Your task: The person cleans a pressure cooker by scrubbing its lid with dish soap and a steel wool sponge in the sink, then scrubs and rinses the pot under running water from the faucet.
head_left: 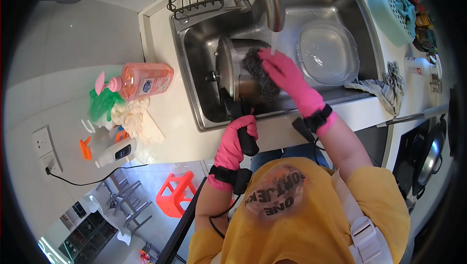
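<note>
1. Head view, left grip: the gloved left hand (232,140) is wrapped round the black handle (248,143), whose end pokes out past the fingers. This hold probably keeps the pot from rolling.
2. The metal pot (237,59) lies on its side just beyond that grip, inside the sink (194,101), so its curved wall seems to be turned up within the other hand's reach.
3. Right grip: the gloved right hand (287,73) lies with its fingers over a dark scrubber (257,68), which sits against the pot wall. The flat spread of the fingers suggests pressing; I cannot tell whether they also close round it.
4. Just beyond the right fingers hangs the tap (274,8). Its thin stream of water (273,42) falls at the hand, perhaps to wet scrubber and wall together.
5. To the right of the right grip, a clear tray (327,54) lies in the sink, apart from the pot.
6. Hidden: the right palm and part of the pot wall are covered. The pot's left end shows nearly edge-on, so mouth, base or lid is hard to tell. The left thumb is hard to make out.
</note>
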`<action>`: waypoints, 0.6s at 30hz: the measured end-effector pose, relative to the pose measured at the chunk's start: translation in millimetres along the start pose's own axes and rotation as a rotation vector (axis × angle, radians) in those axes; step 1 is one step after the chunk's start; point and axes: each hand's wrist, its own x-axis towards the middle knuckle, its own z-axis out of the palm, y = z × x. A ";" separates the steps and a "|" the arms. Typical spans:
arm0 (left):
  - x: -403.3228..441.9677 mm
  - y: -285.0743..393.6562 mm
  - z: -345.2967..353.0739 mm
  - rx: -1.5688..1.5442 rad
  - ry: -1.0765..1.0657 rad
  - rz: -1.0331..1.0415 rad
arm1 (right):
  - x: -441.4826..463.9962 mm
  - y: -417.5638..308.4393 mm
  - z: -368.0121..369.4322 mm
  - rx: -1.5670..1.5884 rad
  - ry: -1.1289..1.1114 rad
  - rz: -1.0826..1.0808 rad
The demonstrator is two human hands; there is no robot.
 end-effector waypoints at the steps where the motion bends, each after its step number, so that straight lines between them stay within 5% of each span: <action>1: 1.7 -1.0 -2.6 -0.004 -0.009 -0.002 | -14.8 -15.7 10.3 -0.190 -0.005 -0.080; 4: 7.2 -3.1 -14.2 0.006 0.007 -0.013 | -35.6 -41.4 37.2 -0.556 -0.056 -0.208; 6: 8.0 2.1 -21.0 0.032 0.074 -0.022 | -30.1 -30.2 40.4 -0.526 -0.136 -0.146; 8: 4.0 9.2 -15.0 0.033 -0.001 -0.025 | 10.2 -12.6 33.6 -0.452 0.025 -0.103; 10: -5.0 6.1 -14.1 0.062 -0.006 -0.005 | 52.3 7.8 12.1 0.378 -0.112 0.470; 13: -5.1 4.6 -14.1 0.031 -0.006 -0.001 | 75.7 42.4 7.3 0.363 -0.038 0.594; 14: -7.0 3.5 -15.2 0.038 0.001 -0.003 | 63.7 77.5 13.1 0.399 -0.013 0.574; 18: -6.0 9.5 -19.1 0.059 0.008 -0.022 | -3.7 -3.1 11.3 -0.324 -0.047 0.027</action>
